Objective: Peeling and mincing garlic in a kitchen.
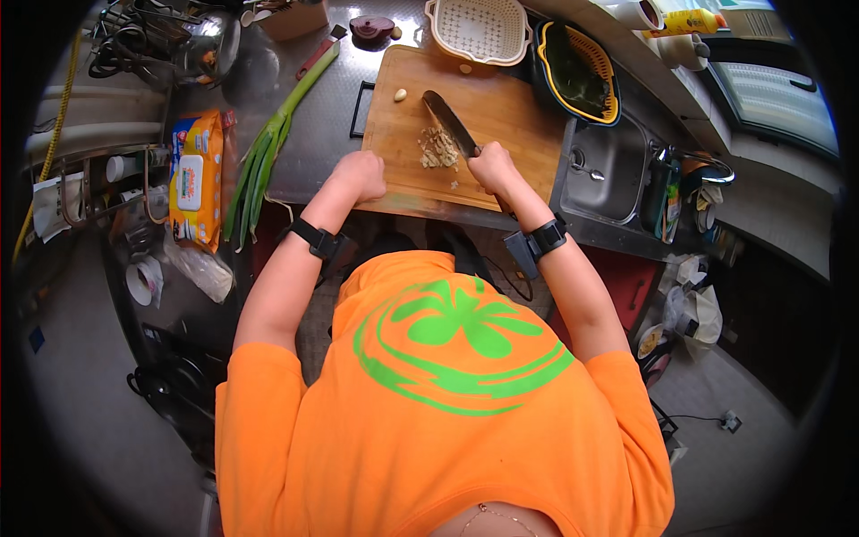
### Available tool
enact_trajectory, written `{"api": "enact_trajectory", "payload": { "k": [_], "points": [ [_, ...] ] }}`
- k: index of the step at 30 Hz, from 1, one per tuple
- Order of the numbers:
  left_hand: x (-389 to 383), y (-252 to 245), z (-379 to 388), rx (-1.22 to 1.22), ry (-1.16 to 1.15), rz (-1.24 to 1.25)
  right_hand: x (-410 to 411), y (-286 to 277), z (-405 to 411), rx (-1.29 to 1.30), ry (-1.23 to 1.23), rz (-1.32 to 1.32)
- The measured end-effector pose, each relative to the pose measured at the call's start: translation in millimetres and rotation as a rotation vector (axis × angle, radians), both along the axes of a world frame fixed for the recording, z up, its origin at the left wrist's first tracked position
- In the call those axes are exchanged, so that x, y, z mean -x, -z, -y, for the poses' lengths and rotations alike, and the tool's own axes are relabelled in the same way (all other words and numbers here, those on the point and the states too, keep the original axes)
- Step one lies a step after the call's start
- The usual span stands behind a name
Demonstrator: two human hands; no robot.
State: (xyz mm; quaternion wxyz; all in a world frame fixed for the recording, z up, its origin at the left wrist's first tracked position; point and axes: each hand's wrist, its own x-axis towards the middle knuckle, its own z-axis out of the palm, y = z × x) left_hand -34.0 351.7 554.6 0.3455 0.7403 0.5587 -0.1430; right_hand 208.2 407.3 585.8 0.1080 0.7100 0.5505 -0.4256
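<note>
My right hand (493, 169) is closed around the handle of a kitchen knife (451, 124). The dark blade points away from me to the upper left, over a wooden cutting board (517, 127). Against the blade's left side lies a small heap of chopped garlic (439, 149), with a few bits scattered nearer me. One whole peeled garlic clove (400, 95) rests near the board's far left corner. My left hand (362, 176) is curled into a fist at the board's near left edge. Nothing shows in it, and its palm side is hidden.
Left of the board are a long leek (278, 131), a red-handled peeler (322, 54) and an orange wipes pack (194, 178). Beyond it sit a halved red onion (371, 28) and a white colander (480, 30). A yellow basket with dark greens (577, 70) overhangs the sink (604, 171).
</note>
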Motion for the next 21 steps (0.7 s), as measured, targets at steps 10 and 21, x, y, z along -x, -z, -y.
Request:
{"api": "enact_trajectory", "payload": {
  "k": [10,21],
  "points": [
    [6,7,5,-0.035,0.016,0.015,-4,2,11,0.048,0.199,-0.123],
    [3,4,3,-0.057,0.043,0.029,-12,30,30,-0.021,0.199,-0.142]
  ]
}}
